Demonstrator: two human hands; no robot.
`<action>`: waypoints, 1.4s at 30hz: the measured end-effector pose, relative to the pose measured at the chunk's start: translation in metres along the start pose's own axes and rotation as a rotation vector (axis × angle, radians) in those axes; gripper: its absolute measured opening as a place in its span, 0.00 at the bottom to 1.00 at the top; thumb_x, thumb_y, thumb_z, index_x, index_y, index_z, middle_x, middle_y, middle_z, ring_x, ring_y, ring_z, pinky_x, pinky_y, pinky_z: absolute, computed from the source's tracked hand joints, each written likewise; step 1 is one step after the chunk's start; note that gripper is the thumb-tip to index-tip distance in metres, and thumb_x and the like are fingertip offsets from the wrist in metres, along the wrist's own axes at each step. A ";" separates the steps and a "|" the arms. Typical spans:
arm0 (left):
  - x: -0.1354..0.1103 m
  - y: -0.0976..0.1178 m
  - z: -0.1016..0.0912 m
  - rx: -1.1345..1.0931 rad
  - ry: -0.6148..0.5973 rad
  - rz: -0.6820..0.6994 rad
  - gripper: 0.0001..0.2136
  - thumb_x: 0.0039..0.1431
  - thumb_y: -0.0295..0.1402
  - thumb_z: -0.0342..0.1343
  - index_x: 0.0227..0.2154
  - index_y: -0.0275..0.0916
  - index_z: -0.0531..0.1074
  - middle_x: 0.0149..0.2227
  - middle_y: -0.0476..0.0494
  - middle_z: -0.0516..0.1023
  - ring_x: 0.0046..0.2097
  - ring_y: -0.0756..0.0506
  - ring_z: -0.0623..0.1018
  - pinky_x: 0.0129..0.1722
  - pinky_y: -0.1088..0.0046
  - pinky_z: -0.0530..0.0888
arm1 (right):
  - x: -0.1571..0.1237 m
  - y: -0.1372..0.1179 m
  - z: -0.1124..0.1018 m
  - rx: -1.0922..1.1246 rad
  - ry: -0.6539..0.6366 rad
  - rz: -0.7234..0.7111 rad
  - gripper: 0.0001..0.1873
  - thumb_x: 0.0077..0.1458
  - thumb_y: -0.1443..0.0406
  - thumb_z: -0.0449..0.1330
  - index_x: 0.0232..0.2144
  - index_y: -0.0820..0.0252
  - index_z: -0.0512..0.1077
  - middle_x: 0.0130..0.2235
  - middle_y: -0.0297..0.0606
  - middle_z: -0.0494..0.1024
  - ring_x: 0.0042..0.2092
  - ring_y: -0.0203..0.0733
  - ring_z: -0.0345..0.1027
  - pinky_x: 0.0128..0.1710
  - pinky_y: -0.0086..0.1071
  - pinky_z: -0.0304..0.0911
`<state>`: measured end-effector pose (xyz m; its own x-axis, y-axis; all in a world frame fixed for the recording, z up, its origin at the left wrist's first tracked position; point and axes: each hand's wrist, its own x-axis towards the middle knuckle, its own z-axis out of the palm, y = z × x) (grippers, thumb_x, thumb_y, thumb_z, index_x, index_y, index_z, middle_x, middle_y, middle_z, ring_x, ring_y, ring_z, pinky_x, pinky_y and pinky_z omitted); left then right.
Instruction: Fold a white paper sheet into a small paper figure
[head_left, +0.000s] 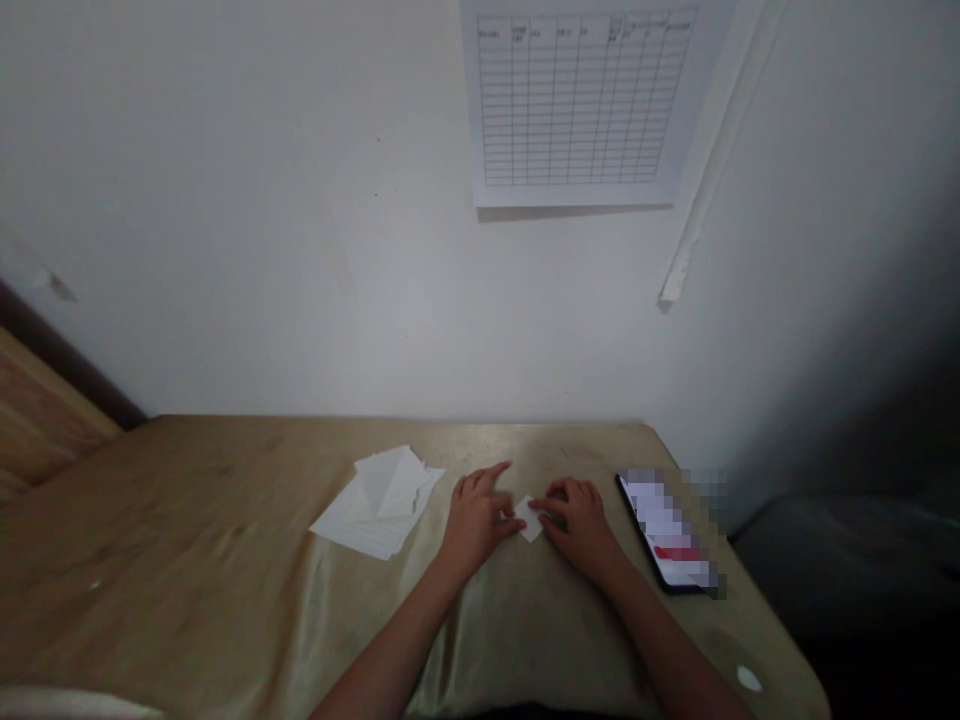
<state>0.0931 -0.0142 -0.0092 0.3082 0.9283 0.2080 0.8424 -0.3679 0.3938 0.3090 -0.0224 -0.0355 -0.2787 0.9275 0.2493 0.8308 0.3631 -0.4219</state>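
A small folded piece of white paper [530, 519] lies on the tan table [225, 540] between my two hands. My left hand [478, 515] rests on the table at the paper's left edge, with its thumb and fingers pinched on it and the index finger stretched forward. My right hand [576, 518] presses the paper's right side with curled fingers. Both forearms reach in from the bottom of the view.
A loose stack of white paper sheets [379, 502] lies left of my hands. A phone [667, 530] with a lit screen lies at the right. A small white object [748, 678] sits near the table's right front corner. A printed grid sheet [581, 95] hangs on the wall behind.
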 end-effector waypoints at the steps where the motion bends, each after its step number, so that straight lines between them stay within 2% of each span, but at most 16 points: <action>1: 0.000 0.000 0.000 -0.005 -0.002 -0.002 0.07 0.49 0.39 0.73 0.28 0.45 0.82 0.68 0.51 0.66 0.65 0.34 0.65 0.66 0.48 0.60 | 0.000 0.000 0.000 0.002 0.003 0.000 0.16 0.61 0.62 0.61 0.49 0.37 0.78 0.50 0.38 0.73 0.56 0.48 0.64 0.65 0.51 0.48; 6: -0.002 -0.002 0.002 -0.024 -0.014 -0.022 0.09 0.50 0.38 0.72 0.25 0.42 0.79 0.66 0.50 0.69 0.65 0.35 0.66 0.67 0.45 0.57 | 0.001 0.002 0.001 -0.003 0.005 -0.017 0.16 0.61 0.63 0.62 0.49 0.38 0.79 0.50 0.38 0.73 0.55 0.47 0.65 0.64 0.49 0.50; 9: -0.002 -0.004 0.005 -0.029 -0.021 -0.051 0.08 0.52 0.39 0.71 0.34 0.45 0.80 0.67 0.47 0.67 0.66 0.35 0.66 0.67 0.41 0.54 | 0.001 0.002 0.002 0.009 0.006 -0.008 0.16 0.60 0.63 0.62 0.49 0.38 0.79 0.50 0.37 0.73 0.55 0.47 0.65 0.64 0.49 0.49; 12: -0.002 -0.003 0.007 -0.012 -0.055 -0.079 0.16 0.54 0.39 0.69 0.46 0.54 0.79 0.68 0.45 0.64 0.67 0.34 0.65 0.66 0.35 0.51 | 0.001 0.000 0.001 0.036 0.005 -0.002 0.18 0.60 0.64 0.61 0.50 0.40 0.78 0.50 0.38 0.73 0.56 0.47 0.64 0.65 0.50 0.49; 14: -0.003 -0.002 0.006 0.009 -0.085 -0.077 0.17 0.56 0.39 0.68 0.49 0.59 0.79 0.69 0.46 0.62 0.68 0.34 0.63 0.66 0.34 0.50 | 0.000 -0.001 0.001 0.030 0.001 0.002 0.19 0.60 0.65 0.61 0.52 0.40 0.77 0.51 0.39 0.73 0.56 0.48 0.63 0.65 0.51 0.48; 19: -0.005 0.000 0.001 0.049 -0.100 -0.080 0.15 0.58 0.43 0.66 0.48 0.64 0.79 0.70 0.49 0.61 0.68 0.33 0.62 0.67 0.34 0.50 | 0.001 -0.004 0.000 -0.054 -0.037 0.007 0.23 0.61 0.65 0.58 0.56 0.36 0.73 0.54 0.39 0.72 0.58 0.50 0.62 0.67 0.55 0.44; 24: -0.005 0.000 0.000 0.053 -0.094 -0.104 0.15 0.57 0.46 0.66 0.48 0.66 0.79 0.69 0.51 0.63 0.68 0.32 0.61 0.66 0.31 0.47 | 0.001 -0.006 -0.003 -0.068 -0.061 0.018 0.21 0.62 0.63 0.58 0.55 0.38 0.74 0.53 0.38 0.72 0.58 0.49 0.62 0.67 0.55 0.42; 29: -0.004 0.001 0.000 0.049 -0.079 -0.124 0.15 0.56 0.46 0.67 0.47 0.67 0.79 0.69 0.51 0.64 0.68 0.30 0.60 0.64 0.27 0.43 | 0.001 -0.007 -0.007 -0.044 -0.041 0.053 0.15 0.62 0.61 0.60 0.49 0.41 0.78 0.49 0.38 0.74 0.56 0.49 0.64 0.66 0.55 0.43; 34: -0.004 0.001 0.000 0.039 -0.090 -0.123 0.15 0.55 0.46 0.67 0.47 0.66 0.80 0.68 0.50 0.65 0.69 0.28 0.58 0.63 0.25 0.41 | 0.000 -0.001 -0.012 -0.043 -0.039 0.072 0.08 0.60 0.56 0.64 0.39 0.47 0.81 0.47 0.39 0.75 0.54 0.50 0.66 0.66 0.55 0.44; 39: -0.005 0.004 0.003 0.064 -0.054 -0.038 0.17 0.58 0.40 0.66 0.51 0.62 0.78 0.69 0.49 0.63 0.69 0.31 0.59 0.64 0.26 0.41 | -0.001 0.003 -0.009 -0.052 -0.022 0.070 0.08 0.61 0.56 0.64 0.41 0.42 0.82 0.46 0.38 0.75 0.54 0.50 0.66 0.65 0.58 0.43; 42: -0.004 0.006 0.005 0.076 -0.062 -0.001 0.22 0.60 0.37 0.65 0.55 0.64 0.73 0.70 0.49 0.61 0.69 0.32 0.59 0.64 0.25 0.42 | 0.002 0.000 -0.006 -0.102 -0.006 0.076 0.12 0.64 0.57 0.61 0.47 0.35 0.79 0.46 0.38 0.74 0.54 0.51 0.64 0.64 0.60 0.44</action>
<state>0.0994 -0.0197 -0.0122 0.3319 0.9313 0.1503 0.8731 -0.3636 0.3247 0.3111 -0.0213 -0.0300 -0.2155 0.9526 0.2148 0.8943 0.2809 -0.3484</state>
